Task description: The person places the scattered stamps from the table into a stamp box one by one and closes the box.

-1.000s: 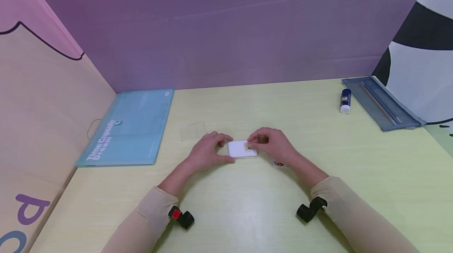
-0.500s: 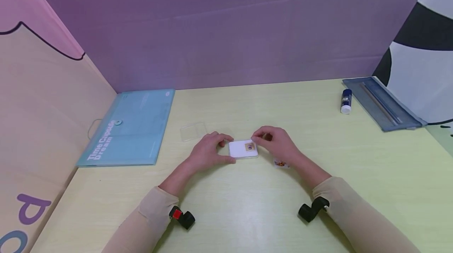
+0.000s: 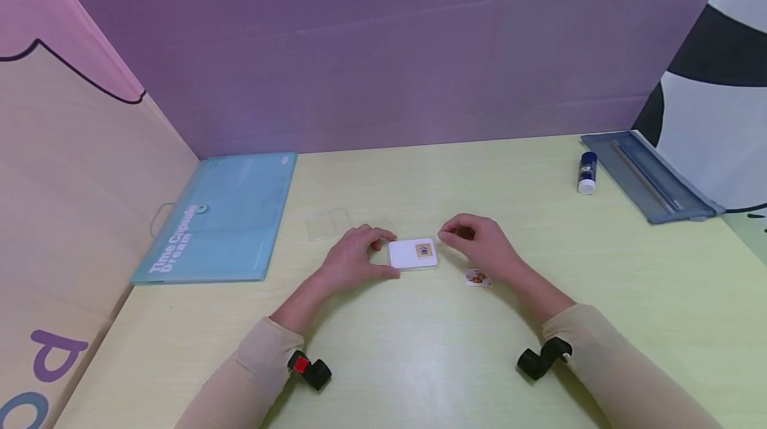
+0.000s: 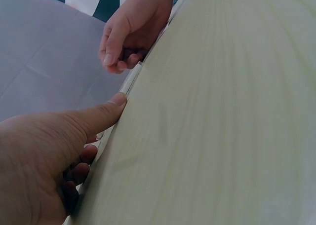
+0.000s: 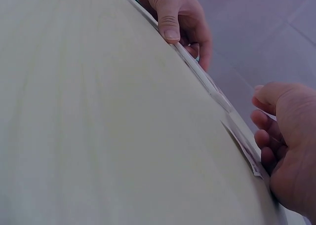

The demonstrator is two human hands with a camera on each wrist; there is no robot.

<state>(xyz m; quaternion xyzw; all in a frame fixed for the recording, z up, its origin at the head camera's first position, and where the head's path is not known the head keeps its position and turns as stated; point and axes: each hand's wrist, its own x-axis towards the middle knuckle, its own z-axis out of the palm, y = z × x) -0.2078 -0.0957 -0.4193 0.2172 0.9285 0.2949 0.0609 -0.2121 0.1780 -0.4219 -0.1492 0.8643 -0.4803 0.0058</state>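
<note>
Small white rounded-corner rectangular slab (image 3: 403, 257) lies flat on the pale wood-grain table (image 3: 401, 342), near mid-table, long side running left to right. A small tan square paper sticker with a dark round motif (image 3: 424, 250) lies on its upper face, toward the right end.

Left hand (image 3: 356, 257): grips the slab's left end, thumb at the near edge, index fingertip at the far edge. In the left wrist view the thumb tip meets the thin rim.

Right hand (image 3: 481, 244): just beyond the slab's right end, apart from it. Thumb and index tips drawn close together, remaining fingers curled; nothing seen between the tips.

Small white-bordered rectangular picture piece with orange-brown print (image 3: 478, 278): on the table, near side of the right hand, right of the slab. Seen nearly edge-on in the right wrist view.

Clear thin rectangular plastic piece (image 3: 328, 225): flat on the table, beyond the left hand.

Outer area: light-blue plastic folder with white lettering and a round button (image 3: 240, 236) at far left; dark-blue cylinder with a white end (image 3: 587, 173) at far right, beside a blue-grey flat translucent pouch (image 3: 650, 179).

Both forearms in beige sleeves (image 3: 623, 362), black wrist devices (image 3: 309, 370) attached. Plain purple backdrop (image 3: 389, 49) behind the table.
</note>
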